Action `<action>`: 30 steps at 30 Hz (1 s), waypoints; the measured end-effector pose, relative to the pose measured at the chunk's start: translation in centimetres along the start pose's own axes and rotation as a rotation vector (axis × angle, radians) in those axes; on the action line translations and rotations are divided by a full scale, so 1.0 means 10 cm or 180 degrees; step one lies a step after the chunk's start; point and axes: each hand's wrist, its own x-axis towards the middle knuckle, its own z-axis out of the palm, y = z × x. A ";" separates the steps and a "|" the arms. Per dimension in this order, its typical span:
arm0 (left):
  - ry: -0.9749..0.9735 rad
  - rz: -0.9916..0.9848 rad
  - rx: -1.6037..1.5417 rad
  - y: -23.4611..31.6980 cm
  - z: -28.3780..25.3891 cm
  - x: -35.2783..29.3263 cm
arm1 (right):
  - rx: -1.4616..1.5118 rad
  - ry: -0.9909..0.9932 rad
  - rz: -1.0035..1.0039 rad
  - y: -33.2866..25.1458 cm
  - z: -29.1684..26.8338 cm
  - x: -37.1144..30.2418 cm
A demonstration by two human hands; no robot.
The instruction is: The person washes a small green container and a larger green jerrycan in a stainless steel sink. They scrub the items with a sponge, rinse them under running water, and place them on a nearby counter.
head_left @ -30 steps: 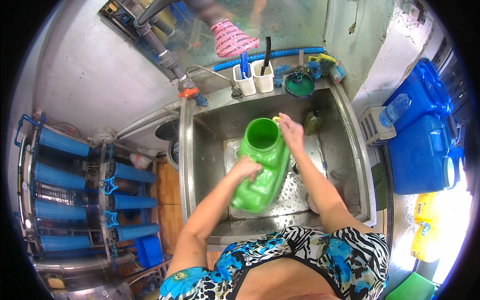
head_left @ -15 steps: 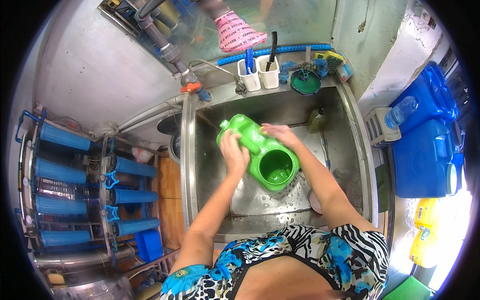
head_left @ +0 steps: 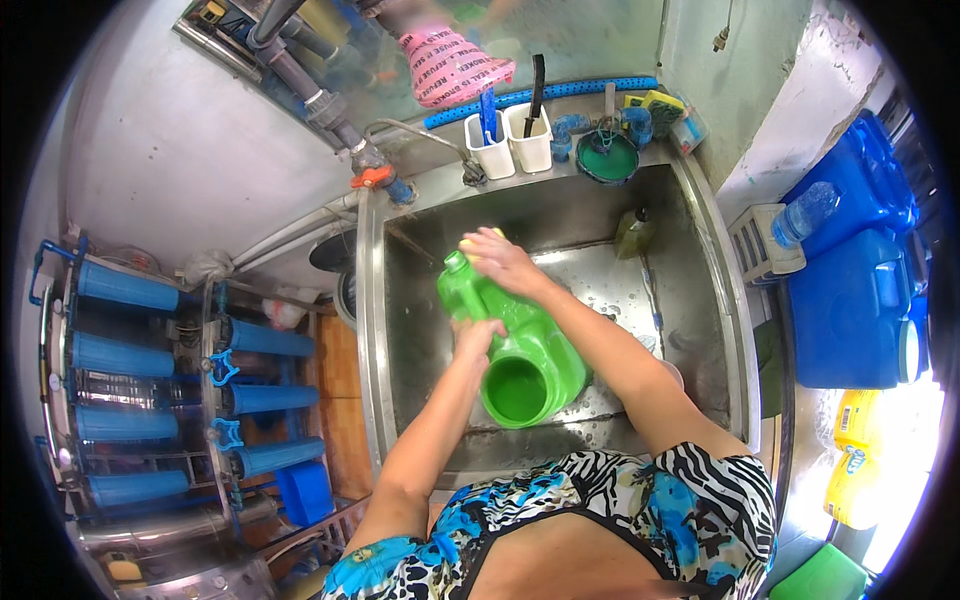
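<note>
A wet, translucent green jug (head_left: 548, 345) is tilted over the steel sink (head_left: 372, 300), its wide round mouth facing me and its small spout pointing away. My left hand (head_left: 476, 335) grips the jug at its handle side, the thumb across the top and the other fingers mostly hidden. Over the far end, beside the spout, my right hand (head_left: 503, 265) presses a yellow sponge (head_left: 467, 242) against the jug. Only slivers of that sponge show between and past the fingers.
Two white holders (head_left: 489, 150) with long-handled tools stand on the back ledge, beside a green round lid (head_left: 607, 157). An orange-handled valve (head_left: 372, 178) is at the back left. A bottle (head_left: 634, 235) leans in the sink's far right corner. Blue containers (head_left: 850, 310) stand at right.
The jug has turned, its wide mouth swinging toward me and left. My right hand has moved left to the spout end; my left hand has slid nearer along the handle side.
</note>
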 end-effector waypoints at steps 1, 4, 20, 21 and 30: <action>-0.0033 0.0162 -0.0055 -0.02 -0.08 -0.04 | -0.0134 -0.0183 -0.0148 0.01 0.06 0.13; -0.0242 0.0097 -0.0063 -0.06 -0.45 -0.12 | 0.0641 0.0004 0.0398 0.35 0.16 -0.07; 0.0208 0.0087 0.0007 -0.30 -1.18 -0.03 | -0.0631 -0.0560 -0.0324 -1.52 0.86 -1.81; 0.0289 0.0207 0.0002 -0.32 -1.20 -0.02 | -0.0622 -0.0556 -0.0350 -1.55 0.90 -1.77; -0.0446 -0.1196 -0.0947 -0.23 -1.57 0.23 | -0.0467 0.0848 0.3008 0.68 0.26 -2.73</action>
